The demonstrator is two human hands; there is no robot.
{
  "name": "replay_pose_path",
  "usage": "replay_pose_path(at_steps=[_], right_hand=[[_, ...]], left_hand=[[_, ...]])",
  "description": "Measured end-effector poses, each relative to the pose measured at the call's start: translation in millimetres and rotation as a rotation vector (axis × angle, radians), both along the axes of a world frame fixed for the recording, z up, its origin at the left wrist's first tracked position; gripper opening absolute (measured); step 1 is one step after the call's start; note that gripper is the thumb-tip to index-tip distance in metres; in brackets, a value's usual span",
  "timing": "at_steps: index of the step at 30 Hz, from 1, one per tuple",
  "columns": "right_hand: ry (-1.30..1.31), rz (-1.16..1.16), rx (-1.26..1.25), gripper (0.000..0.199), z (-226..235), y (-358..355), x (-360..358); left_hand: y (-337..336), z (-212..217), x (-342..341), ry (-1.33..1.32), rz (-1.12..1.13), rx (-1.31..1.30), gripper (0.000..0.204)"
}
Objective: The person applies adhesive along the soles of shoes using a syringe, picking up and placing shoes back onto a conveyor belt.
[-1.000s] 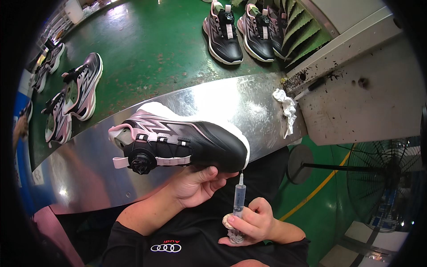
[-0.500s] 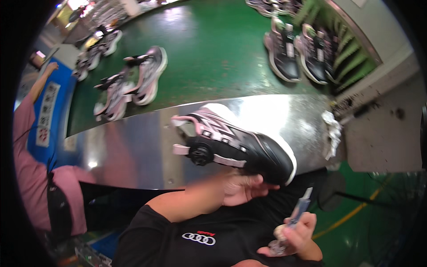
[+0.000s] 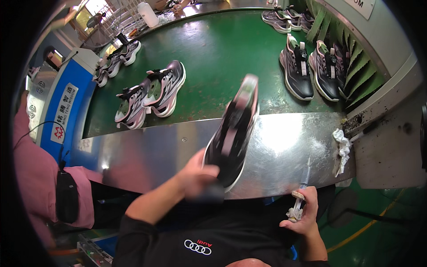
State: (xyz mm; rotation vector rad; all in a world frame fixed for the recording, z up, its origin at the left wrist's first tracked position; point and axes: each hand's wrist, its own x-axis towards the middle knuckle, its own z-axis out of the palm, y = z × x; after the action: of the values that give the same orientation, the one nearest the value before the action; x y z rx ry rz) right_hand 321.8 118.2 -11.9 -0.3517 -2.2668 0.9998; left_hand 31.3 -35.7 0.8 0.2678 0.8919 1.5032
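A black sneaker [image 3: 229, 135] with pink trim and a white sole is held up over the metal ledge [image 3: 187, 147]. My left hand [image 3: 198, 175] grips it near its toe, which faces me; the heel end points away and is smeared by motion. My right hand [image 3: 308, 211] is closed round a clear syringe [image 3: 305, 179] with a thin tip pointing up and away. Whitish residue or wrapping sits about the syringe's lower end. The syringe and the shoe are apart.
Beyond the ledge lies a green belt [image 3: 209, 58]. Grey-pink sneakers [image 3: 167, 91] stand on its left, black sneakers [image 3: 297, 73] on its right beside a green strip curtain [image 3: 362, 73]. Crumpled white tissue [image 3: 342, 151] lies at the ledge's right end. A person in pink [image 3: 35, 178] is at left.
The sneaker has turned from lying sideways to heel pointing away, and my left hand has moved left with it at the toe. My right hand has risen slightly with the syringe.
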Motion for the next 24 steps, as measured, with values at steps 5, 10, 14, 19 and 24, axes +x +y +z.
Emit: replay_pose_path(at_steps=[5, 10, 14, 19, 24], right_hand=[[-0.099, -0.025, -0.081, 0.075, 10.0, -1.5, -3.2], [-0.299, -0.014, 0.191, 0.074, 33.0, 26.2, 0.7], [-0.561, -0.038, 0.338, 0.066, 52.0, 50.0, 10.3], [-0.809, -0.031, 0.521, 0.059, 63.7, 75.5, 9.1], [-0.967, 0.084, 0.545, 0.054, 73.5, 81.6, 2.4]], left_hand=[[122.5, -18.5, -35.7, 0.091, 0.048, 0.006, 0.043], [92.8, -11.4, -55.9, 0.248, 0.013, -0.046, 0.033], [8.6, -21.4, -99.6, 0.585, 0.442, 0.061, 0.024], [-72.5, -43.0, -175.8, 0.96, 0.714, -0.166, 0.052], [-54.8, -72.7, -232.6, 1.114, 0.623, -0.361, 0.058]])
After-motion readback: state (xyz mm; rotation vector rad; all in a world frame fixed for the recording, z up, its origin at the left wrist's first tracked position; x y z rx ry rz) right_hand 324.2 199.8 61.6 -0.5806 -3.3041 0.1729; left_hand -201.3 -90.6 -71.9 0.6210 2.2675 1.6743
